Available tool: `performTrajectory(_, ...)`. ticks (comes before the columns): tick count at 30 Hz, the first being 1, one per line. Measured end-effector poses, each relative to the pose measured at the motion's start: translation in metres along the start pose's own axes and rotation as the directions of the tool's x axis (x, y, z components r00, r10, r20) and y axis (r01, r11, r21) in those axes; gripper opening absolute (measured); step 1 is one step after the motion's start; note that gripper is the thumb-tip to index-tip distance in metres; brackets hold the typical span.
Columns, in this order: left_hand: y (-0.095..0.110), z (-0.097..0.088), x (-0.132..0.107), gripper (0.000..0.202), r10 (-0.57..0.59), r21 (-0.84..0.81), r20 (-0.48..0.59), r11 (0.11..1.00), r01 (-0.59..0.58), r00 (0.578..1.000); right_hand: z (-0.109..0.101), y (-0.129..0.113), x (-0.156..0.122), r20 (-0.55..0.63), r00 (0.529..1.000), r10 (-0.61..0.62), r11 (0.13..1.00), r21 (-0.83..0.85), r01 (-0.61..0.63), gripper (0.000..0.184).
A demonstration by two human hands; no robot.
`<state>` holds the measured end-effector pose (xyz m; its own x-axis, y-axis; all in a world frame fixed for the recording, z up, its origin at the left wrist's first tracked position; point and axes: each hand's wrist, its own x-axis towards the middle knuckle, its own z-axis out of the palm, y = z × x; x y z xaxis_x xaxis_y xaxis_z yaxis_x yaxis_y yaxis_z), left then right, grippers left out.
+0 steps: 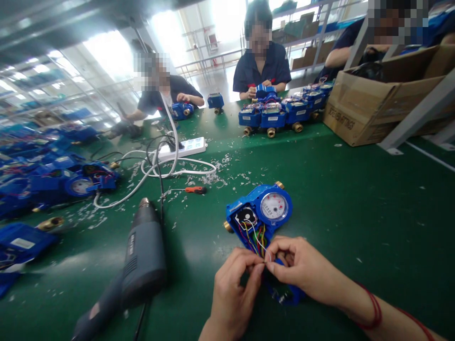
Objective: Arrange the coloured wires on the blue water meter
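Head view showed both hands meeting low at the near edge of the green worktop (355,199). The left hand (232,289) had its thumb and forefinger pressed together, pinching the thin coloured wires (256,239) that spilled from an open blue water meter (259,215). The right hand (302,267) faced it, its thumb and forefinger likewise closed on the same wires, fingertips of the two hands almost touching; a red band circled that wrist. The meter lay flat just beyond the fingers, near the middle of the near edge, its round white dial turned up and brass fittings showing at its sides. A second blue piece lay partly hidden under the right hand.

To the left of the hands a dark grey heat gun (142,258) lay on its side, its nozzle pointing away. Further in, an orange-handled screwdriver (194,190) rested among white scraps, and a white power strip (185,148) with looping white cable sat beyond it. More blue meters were heaped along the left edge (64,177), and a row stood at the far edge (273,113) before a seated person in dark blue. Two other people also sat along the far side. A cardboard box (377,102) stood at the far right corner.
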<state>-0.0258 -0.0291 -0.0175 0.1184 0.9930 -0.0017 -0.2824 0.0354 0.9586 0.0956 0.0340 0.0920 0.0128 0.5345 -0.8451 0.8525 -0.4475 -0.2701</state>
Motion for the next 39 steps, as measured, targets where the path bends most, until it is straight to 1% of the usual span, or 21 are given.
performTrajectory(5,0.001,0.001,0.001,0.009,-0.015,-0.018,0.015,1.0,0.015,1.0,-0.001,0.002,0.001,0.01,1.0,-0.003,1.0,0.008,0.003,0.018)
performTrajectory(10,0.001,0.004,0.003,0.009,-0.004,-0.003,-0.004,1.0,0.004,1.0,-0.001,0.005,0.002,0.024,1.0,-0.009,1.0,0.026,0.008,0.017)
performTrajectory(12,-0.002,0.005,0.0,0.009,-0.01,0.026,-0.049,1.0,0.011,0.999,0.0,0.005,0.002,0.031,1.0,0.003,0.998,0.062,-0.005,0.019)
performTrajectory(13,-0.003,0.005,-0.002,0.009,-0.021,0.041,-0.1,0.999,0.025,0.995,0.0,0.006,0.002,0.034,0.999,0.009,0.996,0.091,-0.012,0.02)
performTrajectory(14,-0.005,0.005,-0.005,0.008,-0.059,0.047,-0.163,0.997,0.067,0.985,0.0,0.006,0.002,0.04,0.999,0.013,0.992,0.124,-0.018,0.021)
performTrajectory(15,-0.007,0.006,-0.008,0.008,-0.131,0.034,-0.223,0.989,0.141,0.966,0.0,0.005,0.003,0.049,0.999,0.015,0.987,0.159,-0.022,0.021)
performTrajectory(16,-0.009,0.006,-0.011,0.009,-0.223,-0.003,-0.262,0.973,0.231,0.939,0.001,0.005,0.003,0.059,0.998,0.018,0.981,0.19,-0.028,0.02)
performTrajectory(17,-0.01,0.006,-0.013,0.013,-0.323,-0.056,-0.26,0.946,0.319,0.91,0.001,0.004,0.004,0.067,0.997,0.023,0.977,0.211,-0.037,0.019)
performTrajectory(18,-0.01,0.006,-0.015,0.019,-0.409,-0.11,-0.217,0.913,0.394,0.886,0.001,0.003,0.004,0.073,0.997,0.028,0.974,0.223,-0.043,0.018)
performTrajectory(19,-0.009,0.005,-0.015,0.023,-0.471,-0.156,-0.143,0.879,0.45,0.87,0.001,0.002,0.004,0.075,0.997,0.03,0.973,0.226,-0.046,0.016)
performTrajectory(21,-0.006,0.005,-0.013,0.031,-0.515,-0.234,0.006,0.833,0.502,0.857,0.001,0.001,0.005,0.072,0.997,0.031,0.975,0.218,-0.046,0.014)
performTrajectory(23,-0.002,0.004,-0.009,0.034,-0.534,-0.338,0.086,0.779,0.529,0.841,0.0,0.0,0.004,0.076,0.997,0.024,0.978,0.205,-0.039,0.015)
performTrajectory(26,0.001,0.004,-0.003,0.034,-0.549,-0.508,0.117,0.683,0.525,0.827,0.0,0.0,0.003,0.092,0.995,0.025,0.981,0.19,-0.042,0.017)
performTrajectory(28,0.002,0.005,-0.001,0.032,-0.552,-0.563,0.129,0.643,0.519,0.824,0.0,0.002,0.003,0.102,0.994,0.026,0.983,0.176,-0.044,0.018)
performTrajectory(35,0.001,0.005,0.0,0.028,-0.544,-0.617,0.133,0.609,0.498,0.829,-0.001,0.008,0.004,0.106,0.994,0.022,0.993,0.114,-0.034,0.024)
performTrajectory(39,-0.001,0.007,0.0,0.026,-0.565,-0.638,0.133,0.58,0.506,0.815,-0.002,0.007,0.003,0.093,0.995,0.023,0.993,0.115,-0.034,0.024)
